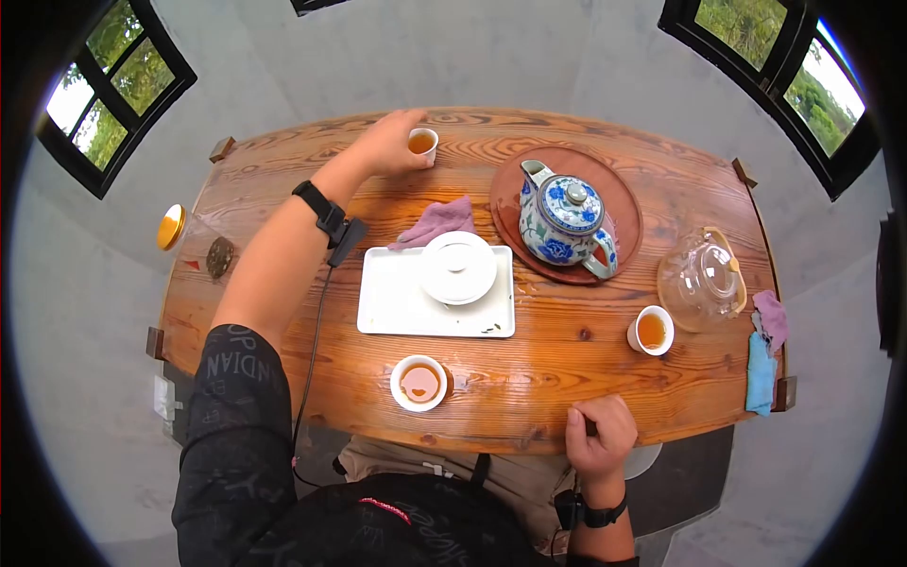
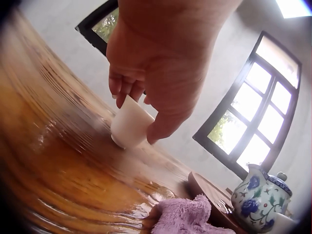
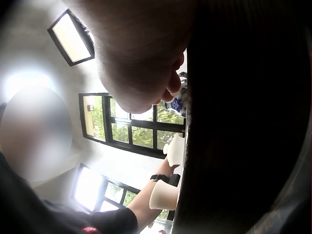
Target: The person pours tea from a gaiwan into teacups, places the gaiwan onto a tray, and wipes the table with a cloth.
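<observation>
At the far edge of the table, my left hand (image 1: 389, 144) grips a small white cup (image 1: 423, 146) of amber tea, thumb on one side and fingers on the other. The left wrist view shows this cup (image 2: 130, 124) close over the wood. My right hand (image 1: 603, 437) rests at the near edge with its fingers loosely curled and nothing in it. Nearest to it is a second cup of tea (image 1: 652, 331). A third, wider cup of tea (image 1: 419, 383) stands in front of my body. Behind that, a white lidded bowl (image 1: 459, 268) sits on a white tray (image 1: 387, 317).
A blue-and-white teapot (image 1: 565, 222) stands on a round brown tray (image 1: 507, 180). Right of it is a glass kettle (image 1: 694, 283), with a blue cloth (image 1: 760, 373) beyond. A purple cloth (image 1: 439, 220) lies behind the white tray. A gold-lidded jar (image 1: 173, 227) lies at the left.
</observation>
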The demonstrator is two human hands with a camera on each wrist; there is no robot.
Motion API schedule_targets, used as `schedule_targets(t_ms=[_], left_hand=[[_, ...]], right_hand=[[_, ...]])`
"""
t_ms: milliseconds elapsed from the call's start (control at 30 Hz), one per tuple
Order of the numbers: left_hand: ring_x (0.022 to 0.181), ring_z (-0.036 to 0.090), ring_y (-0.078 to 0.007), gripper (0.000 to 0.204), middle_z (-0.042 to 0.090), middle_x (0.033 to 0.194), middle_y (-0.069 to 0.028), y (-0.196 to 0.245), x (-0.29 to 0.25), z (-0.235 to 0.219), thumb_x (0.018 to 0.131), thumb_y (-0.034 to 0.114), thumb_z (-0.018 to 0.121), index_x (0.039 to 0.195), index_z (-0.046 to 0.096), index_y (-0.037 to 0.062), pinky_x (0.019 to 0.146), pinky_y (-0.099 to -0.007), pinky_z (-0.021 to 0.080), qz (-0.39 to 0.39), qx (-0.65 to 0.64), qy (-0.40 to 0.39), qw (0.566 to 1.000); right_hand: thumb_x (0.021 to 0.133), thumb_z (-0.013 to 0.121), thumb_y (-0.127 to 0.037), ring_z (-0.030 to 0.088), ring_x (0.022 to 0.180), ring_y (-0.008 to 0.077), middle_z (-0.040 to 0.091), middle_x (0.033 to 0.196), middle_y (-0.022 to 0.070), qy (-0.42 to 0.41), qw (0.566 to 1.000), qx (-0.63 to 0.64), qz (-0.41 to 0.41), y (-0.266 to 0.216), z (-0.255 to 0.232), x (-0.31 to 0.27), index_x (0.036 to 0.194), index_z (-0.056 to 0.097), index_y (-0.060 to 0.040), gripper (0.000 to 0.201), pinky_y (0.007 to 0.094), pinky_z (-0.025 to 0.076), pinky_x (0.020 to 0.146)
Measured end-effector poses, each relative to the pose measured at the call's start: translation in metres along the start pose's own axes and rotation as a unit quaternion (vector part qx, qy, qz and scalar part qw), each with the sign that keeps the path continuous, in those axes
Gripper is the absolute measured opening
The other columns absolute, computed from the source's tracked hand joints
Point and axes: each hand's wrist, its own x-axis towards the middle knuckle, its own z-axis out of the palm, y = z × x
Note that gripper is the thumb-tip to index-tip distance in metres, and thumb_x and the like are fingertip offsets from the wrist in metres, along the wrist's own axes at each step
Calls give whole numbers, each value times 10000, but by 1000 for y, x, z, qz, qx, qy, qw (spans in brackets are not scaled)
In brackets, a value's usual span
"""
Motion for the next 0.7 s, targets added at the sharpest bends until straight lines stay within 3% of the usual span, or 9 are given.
schedule_targets(t_ms=[67,167,233,333,467,533,700], left_hand=[[1222,655,-404,813,676,1304,-255,15,-11,-10,787,330,876,1483,565,48,1066,-466,515,27,42,44,998],[1190,653,-381,797,666,1249,-221,53,-38,-37,798,316,876,1496,572,79,1027,-457,526,86,93,4,992],[1065,647,-320,758,646,1139,-171,65,-51,-43,803,250,879,1495,600,114,926,-419,531,38,-67,-230,970],[997,634,-301,671,644,1051,-148,63,-62,-24,851,220,841,1487,635,155,887,-397,532,101,-82,-266,955],[933,630,-301,588,652,1007,-146,70,-57,-10,894,174,795,1467,666,198,855,-406,534,181,-49,-244,951],[933,725,-334,493,727,965,-163,74,-52,-4,870,97,769,1361,723,96,792,-425,559,195,-76,-210,955],[842,733,-334,515,760,945,-209,64,-28,13,826,60,774,1338,718,59,754,-418,570,166,-96,-200,961]], right_hand=[[812,779,-7,591,604,262,662,717,81,2,1000,-3,4,1,0,0,847,705,-41,88,371,463,614],[807,780,-3,594,607,264,664,719,82,11,1000,2,-3,2,0,0,842,705,-44,92,373,464,615],[805,780,-4,596,611,264,665,719,83,8,1000,2,2,1,1,-1,840,707,-47,92,373,466,615],[805,779,-6,602,616,263,668,722,81,7,1000,4,1,2,1,0,842,710,-48,90,373,467,616],[804,778,-7,604,616,262,671,727,80,10,1000,1,1,2,0,-1,846,711,-49,90,374,470,617],[805,776,-7,606,616,260,674,733,78,9,1000,3,-1,2,0,-1,848,712,-50,89,375,472,619],[812,776,-12,605,614,259,681,743,81,9,1000,5,0,3,0,1,864,713,-48,89,374,474,620]])
